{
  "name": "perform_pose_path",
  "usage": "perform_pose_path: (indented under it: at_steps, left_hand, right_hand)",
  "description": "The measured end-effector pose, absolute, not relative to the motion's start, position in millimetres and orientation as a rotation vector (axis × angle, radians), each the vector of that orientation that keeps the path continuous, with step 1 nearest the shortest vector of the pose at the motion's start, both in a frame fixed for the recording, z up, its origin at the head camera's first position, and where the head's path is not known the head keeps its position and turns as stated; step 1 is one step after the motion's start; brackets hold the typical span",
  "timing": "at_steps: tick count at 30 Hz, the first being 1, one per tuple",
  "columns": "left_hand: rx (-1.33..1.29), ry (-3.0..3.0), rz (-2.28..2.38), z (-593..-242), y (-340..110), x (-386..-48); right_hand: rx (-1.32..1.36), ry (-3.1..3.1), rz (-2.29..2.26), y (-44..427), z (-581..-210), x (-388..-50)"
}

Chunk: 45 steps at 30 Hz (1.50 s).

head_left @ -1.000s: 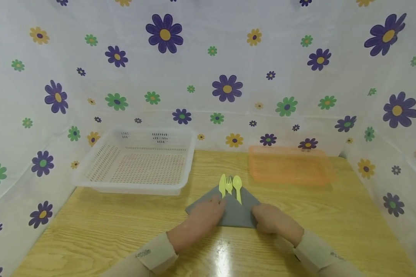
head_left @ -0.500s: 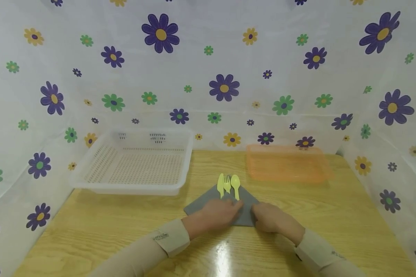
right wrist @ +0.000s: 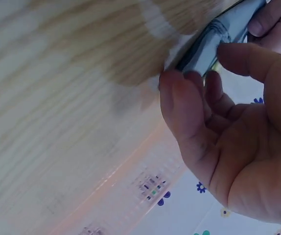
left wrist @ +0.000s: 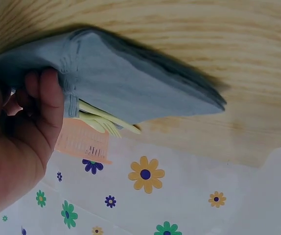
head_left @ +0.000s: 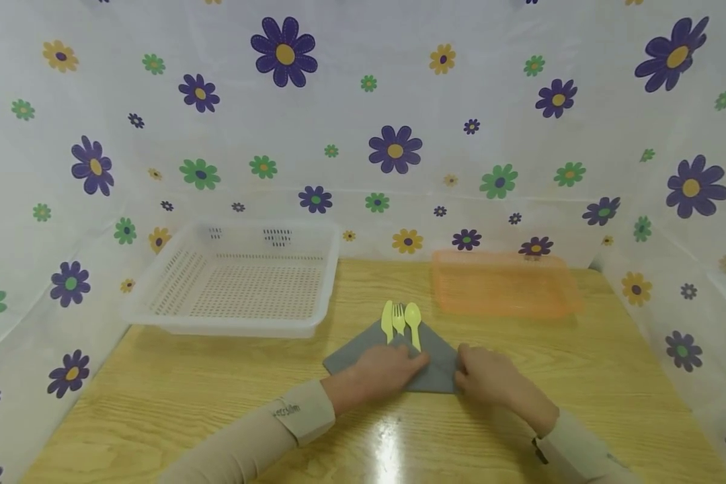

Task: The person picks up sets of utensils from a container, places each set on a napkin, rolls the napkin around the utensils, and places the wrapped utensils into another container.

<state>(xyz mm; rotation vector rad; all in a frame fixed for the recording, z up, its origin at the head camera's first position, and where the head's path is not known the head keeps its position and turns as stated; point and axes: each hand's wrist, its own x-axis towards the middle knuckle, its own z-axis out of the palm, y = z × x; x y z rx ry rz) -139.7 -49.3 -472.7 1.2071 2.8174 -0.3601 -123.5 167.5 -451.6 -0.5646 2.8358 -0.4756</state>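
Observation:
A grey folded cloth napkin (head_left: 440,371) lies on the wooden table. A pale yellow-green knife (head_left: 387,318), fork (head_left: 398,321) and spoon (head_left: 413,314) stick out of its fold, their lower ends hidden inside. My left hand (head_left: 378,373) lies across the napkin's front and pinches the fold with curled fingers; its thumb is mostly hidden in the left wrist view. At the napkin's right corner is my right hand (head_left: 491,378). In the right wrist view its thumb and bent fingers stand apart on either side of the corner, touching or very near the cloth.
A white perforated plastic basket (head_left: 236,326) stands at the back left of the table. An orange translucent basket (head_left: 505,306) is at the back right. Behind and at the sides hangs a white flower-patterned sheet (head_left: 339,101).
My left hand has shifted right across the napkin onto the fold below the cutlery. My right hand has edged outward to the right, uncovering more of the napkin's corner.

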Motion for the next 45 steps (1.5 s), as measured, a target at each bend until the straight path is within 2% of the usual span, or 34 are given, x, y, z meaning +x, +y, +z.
perform_pose_path:
  at_steps: [16, 30, 39, 45]
  left_hand:
    - [1.218, 2.819, -0.289, -473.9, -46.6, -147.6]
    - [1.163, 2.818, -0.134, -474.9, -45.4, -151.4]
    - [1.173, 2.808, -0.123, -474.9, -45.9, -153.0]
    - [1.189, 2.799, -0.090, -477.0, -47.1, -153.7]
  right_hand:
    - [-0.547, 2.916, -0.382, 177.1, -458.1, -121.4]
    - [-0.473, 2.661, -0.641, 179.2, -451.4, -140.7]
    - [-0.515, 2.580, -0.765, 178.5, -457.0, -143.2]
    - [-0.424, 2.487, -1.098, 177.4, -454.3, -137.3]
